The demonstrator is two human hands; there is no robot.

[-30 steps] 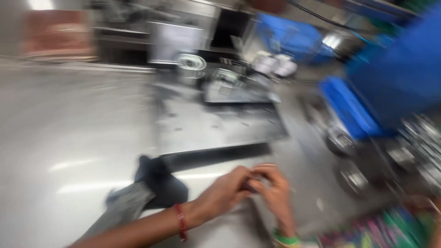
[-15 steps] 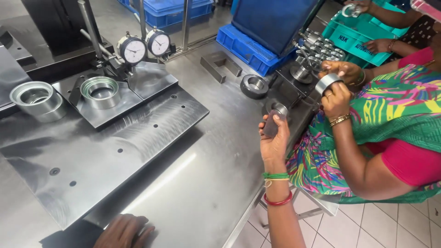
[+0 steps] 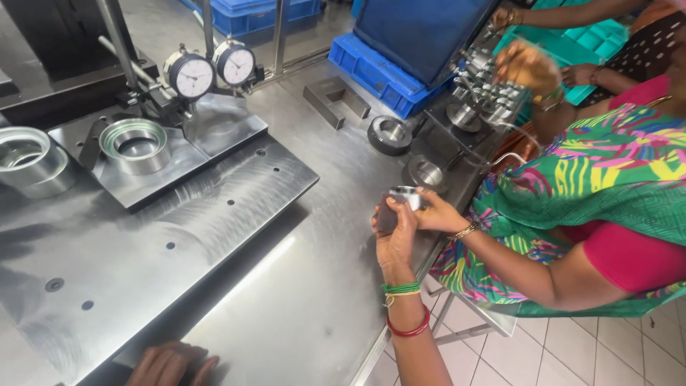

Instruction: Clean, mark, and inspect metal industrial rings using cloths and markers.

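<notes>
Two hands meet on one ring at the near edge of the table. The right hand, with green and red bangles at the wrist, is raised with thumb and fingers closed round the small steel ring, holding it just above the table edge. A co-worker's hand, with a gold bangle, reaches in from the seat beside it and touches the same ring with its fingertips.

The left hand lies low on the table at the bottom of the view. Its fingers rest loosely and nothing shows in them, but the palm is cut off, so I cannot tell its grip.

By my reading the ring is shared between two people, though the view does not show who gives and who takes. Any release calls for the other hand to have a firm pinch first, since the ring hangs near the edge over the tiled floor.

Further left, a drilled steel plate carries a larger ring below two dial gauges.
</notes>
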